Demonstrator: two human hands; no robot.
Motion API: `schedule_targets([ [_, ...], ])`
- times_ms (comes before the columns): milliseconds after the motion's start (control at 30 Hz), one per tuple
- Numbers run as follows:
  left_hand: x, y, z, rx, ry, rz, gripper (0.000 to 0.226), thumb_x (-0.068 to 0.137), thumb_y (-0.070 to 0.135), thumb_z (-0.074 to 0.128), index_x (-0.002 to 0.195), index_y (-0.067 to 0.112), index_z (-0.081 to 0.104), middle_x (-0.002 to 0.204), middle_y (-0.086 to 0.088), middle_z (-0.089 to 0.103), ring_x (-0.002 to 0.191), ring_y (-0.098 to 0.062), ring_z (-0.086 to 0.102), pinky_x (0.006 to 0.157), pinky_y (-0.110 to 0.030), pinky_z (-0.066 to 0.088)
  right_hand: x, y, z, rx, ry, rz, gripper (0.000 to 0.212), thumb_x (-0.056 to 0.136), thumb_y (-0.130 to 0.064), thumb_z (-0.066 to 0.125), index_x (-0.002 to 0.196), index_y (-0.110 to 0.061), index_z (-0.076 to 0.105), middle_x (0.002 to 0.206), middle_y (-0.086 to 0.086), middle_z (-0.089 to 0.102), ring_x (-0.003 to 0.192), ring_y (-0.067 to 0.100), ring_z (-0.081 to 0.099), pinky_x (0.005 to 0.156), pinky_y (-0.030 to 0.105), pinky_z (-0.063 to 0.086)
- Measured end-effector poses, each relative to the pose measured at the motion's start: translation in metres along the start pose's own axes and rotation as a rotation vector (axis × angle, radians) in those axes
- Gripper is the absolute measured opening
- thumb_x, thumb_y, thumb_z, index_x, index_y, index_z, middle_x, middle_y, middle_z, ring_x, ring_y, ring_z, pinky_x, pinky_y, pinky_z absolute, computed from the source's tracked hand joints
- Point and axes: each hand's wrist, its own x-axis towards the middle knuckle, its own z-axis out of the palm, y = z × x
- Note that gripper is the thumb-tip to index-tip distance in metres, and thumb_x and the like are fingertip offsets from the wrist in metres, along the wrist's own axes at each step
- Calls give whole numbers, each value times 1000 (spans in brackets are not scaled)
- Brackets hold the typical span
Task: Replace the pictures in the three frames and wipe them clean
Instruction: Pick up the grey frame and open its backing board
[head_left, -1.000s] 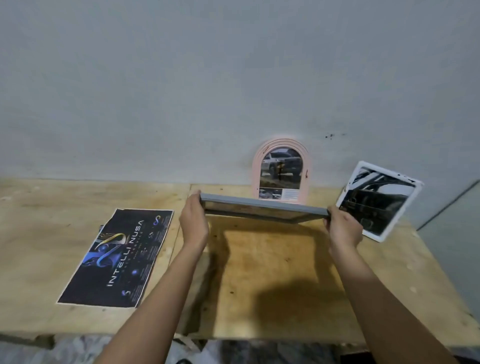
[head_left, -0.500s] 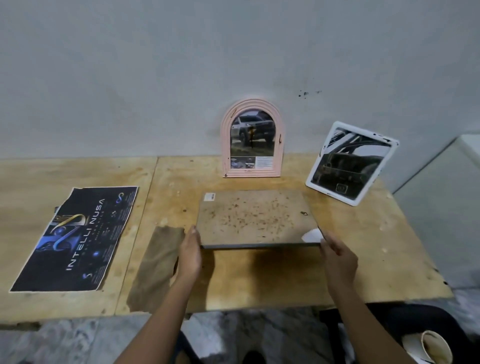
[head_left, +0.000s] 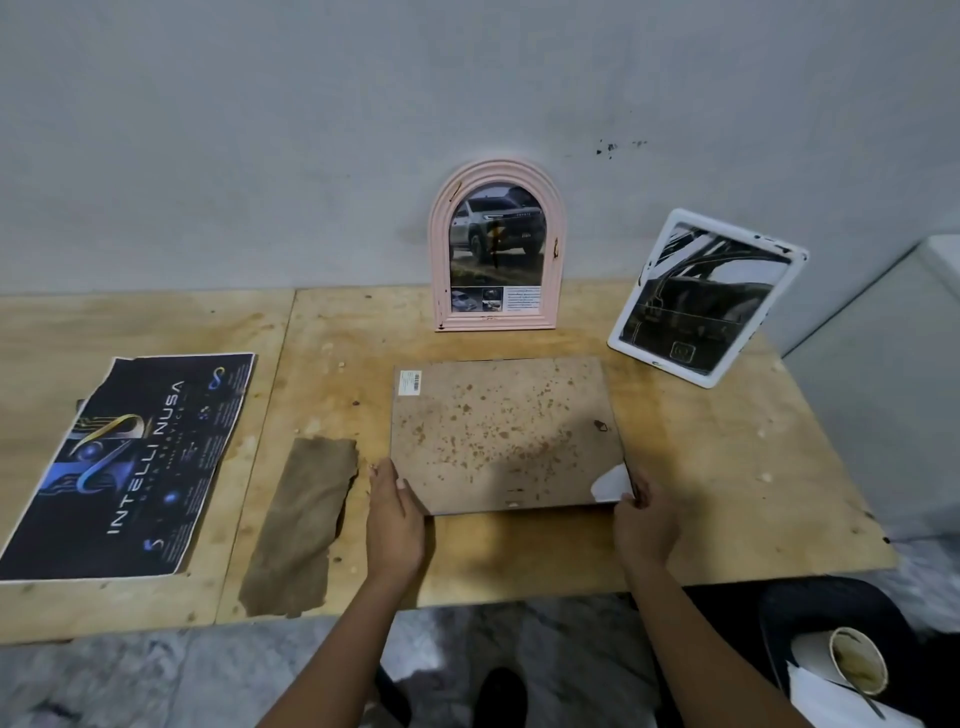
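Looking down from the head view, you have the large frame (head_left: 504, 436) lying face down on the wooden surface (head_left: 727, 467), its speckled brown backing turned up. Your left hand (head_left: 395, 525) holds the near left corner, with the thumb laid on top of the backing and the other fingers at the edge. Your right hand (head_left: 644, 525) grips the near right corner, thumb against the edge, just beside a torn white patch (head_left: 610, 483) in the backing. Whether your fingers reach under the frame, you cannot tell from here. A barcode sticker (head_left: 411, 383) sits at the far left corner of the backing.

Behind the large frame, the pink arched frame (head_left: 496, 249) stands upright against the grey wall (head_left: 311, 130), showing a picture of a car with small print below it. To its right, the white frame (head_left: 706, 299) leans back against the wall, tilted to one side, with a dark picture behind reflective glass.

Left of your left hand, a brown cloth (head_left: 304, 525) lies flat on the surface, close to the large frame but apart from it. Further left, a dark poster (head_left: 130, 462) with white lettering lies face up, well apart from the frames.

At the lower right, below the edge of the surface, a stained paper cup (head_left: 857, 660) stands on something dark.
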Motion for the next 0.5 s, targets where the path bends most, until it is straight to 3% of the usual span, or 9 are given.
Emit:
schedule_targets([
  [200,-12,16,-3,13,29,-67,45,101,18,29,145,7,29,151,-7,32,140,-23,26,115,-40,25,1,-4,4,-46,2,10,43,91,4,46,132,-7,52,133,12,54,122,30,49,98,36,41],
  [267,-14,15,-4,23,-5,-39,45,101,19,31,144,6,31,149,-10,35,139,-25,29,114,-43,27,2,-5,7,-79,-2,-10,46,87,5,46,131,-6,52,132,14,54,120,31,50,97,40,44],
  [367,2,14,-10,69,-9,-25,32,98,16,37,126,3,45,126,-14,52,120,-30,47,99,-46,42,-1,-9,14,-143,26,-57,41,83,1,50,124,-2,54,124,16,53,113,32,50,93,42,46],
  [433,20,21,-16,92,0,-21,16,96,11,40,108,5,48,109,-10,54,105,-28,52,82,-35,44,-2,-15,20,-189,5,-33,36,85,-3,53,121,-4,53,120,15,51,110,30,49,90,39,46],
  [500,37,27,-19,125,0,5,21,95,10,42,115,4,49,114,-10,51,108,-27,50,85,-32,42,-3,-21,28,-226,-52,20,38,85,-8,55,123,-5,49,120,13,50,108,29,49,88,38,47],
])
